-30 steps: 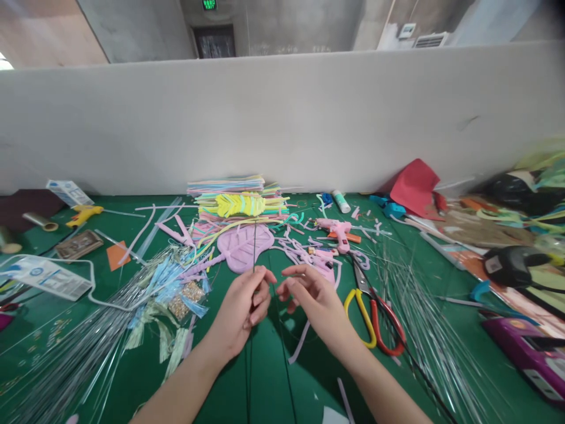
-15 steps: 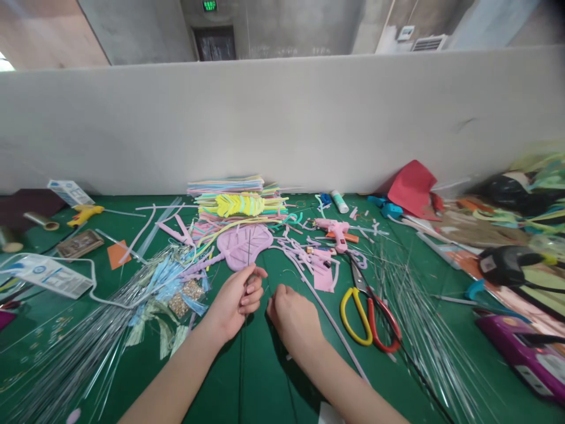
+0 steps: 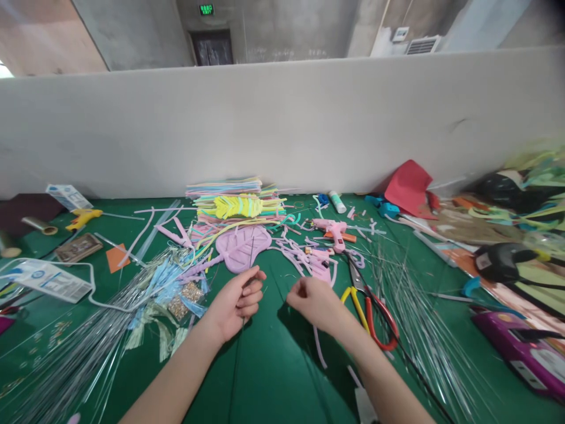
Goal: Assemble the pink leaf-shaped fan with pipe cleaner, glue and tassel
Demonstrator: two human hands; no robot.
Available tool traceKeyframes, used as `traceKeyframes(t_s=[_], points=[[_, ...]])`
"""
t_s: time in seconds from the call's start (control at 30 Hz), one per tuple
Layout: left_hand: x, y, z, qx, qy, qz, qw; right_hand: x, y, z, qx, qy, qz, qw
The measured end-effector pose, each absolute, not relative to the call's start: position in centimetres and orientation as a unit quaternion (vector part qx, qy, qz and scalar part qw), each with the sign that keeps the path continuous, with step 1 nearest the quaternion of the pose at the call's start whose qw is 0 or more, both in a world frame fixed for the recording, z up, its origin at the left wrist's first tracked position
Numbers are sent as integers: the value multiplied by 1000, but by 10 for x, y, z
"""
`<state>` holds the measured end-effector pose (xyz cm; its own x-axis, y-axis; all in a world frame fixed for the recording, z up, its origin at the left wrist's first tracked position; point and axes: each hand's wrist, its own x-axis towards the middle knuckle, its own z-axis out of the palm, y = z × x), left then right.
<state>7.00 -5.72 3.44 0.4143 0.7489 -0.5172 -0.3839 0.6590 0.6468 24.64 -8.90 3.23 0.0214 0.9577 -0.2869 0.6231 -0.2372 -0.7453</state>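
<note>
My left hand (image 3: 241, 302) is closed round a thin dark wire (image 3: 252, 253), whose upper end stands up in front of the purple leaf shape (image 3: 242, 246). My right hand (image 3: 311, 299) is pinched closed to the right, over the green table and near the scissors; whatever its fingertips hold, if anything, is too small to make out. The purple leaf lies flat beyond my left hand, its stem pointing left. Behind it a yellow fuzzy leaf (image 3: 237, 206) rests on a pile of coloured pipe cleaners (image 3: 269, 206).
Scissors (image 3: 369, 321) with yellow and red handles and a pink glue gun (image 3: 336, 232) lie right. Bundles of wires (image 3: 83, 347) spread on both sides. A white partition (image 3: 282, 126) stands behind. A purple device (image 3: 521, 350) sits far right.
My right hand has moved right and slightly up, away from my left hand, and now covers part of the yellow scissor handle. My left hand has barely moved; the wire leans slightly more right.
</note>
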Motion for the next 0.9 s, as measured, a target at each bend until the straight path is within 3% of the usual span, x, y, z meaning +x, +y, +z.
traceKeyframes(t_s=[0.2, 0.37, 0.6, 0.9], points=[[78, -70, 37, 328, 393, 249, 822, 255, -80, 36, -573, -466, 519, 430], [84, -77, 40, 338, 394, 225, 825, 245, -83, 38, -527, -401, 546, 514], [80, -72, 41, 294, 408, 283, 817, 246, -89, 38, -482, -418, 602, 481], [80, -71, 37, 292, 391, 292, 822, 246, -88, 32, -489, -470, 583, 447]])
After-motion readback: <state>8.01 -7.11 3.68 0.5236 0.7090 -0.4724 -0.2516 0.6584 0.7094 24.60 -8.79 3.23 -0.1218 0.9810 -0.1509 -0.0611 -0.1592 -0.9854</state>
